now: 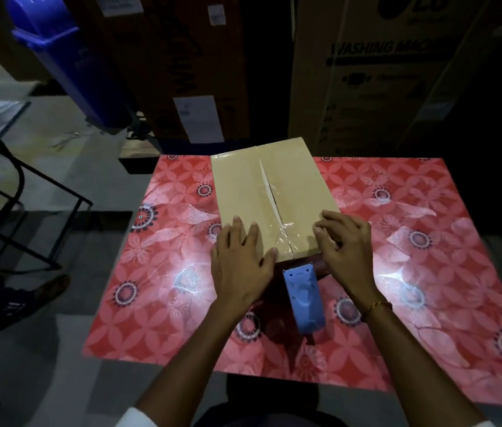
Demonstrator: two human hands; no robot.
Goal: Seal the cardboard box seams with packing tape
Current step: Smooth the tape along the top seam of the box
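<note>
A tan cardboard box [243,192] lies on the red flowered table [428,241]. Its two top flaps meet at a centre seam that gapes a little in the middle. Clear packing tape [285,232] runs along the seam and wrinkles near the front edge. My left hand [243,260] lies flat on the left flap, fingers spread, thumb near the seam. My right hand [346,245] rests on the box's near right corner with its fingers curled. A blue tape dispenser [303,298] lies on the table between my wrists, just below the box's front edge.
Large dark cartons [382,72] stand right behind the table. A blue plastic bin [68,63] leans at the back left. A black metal frame [21,211] stands on the floor to the left, with someone's sandalled foot [49,291] beside it.
</note>
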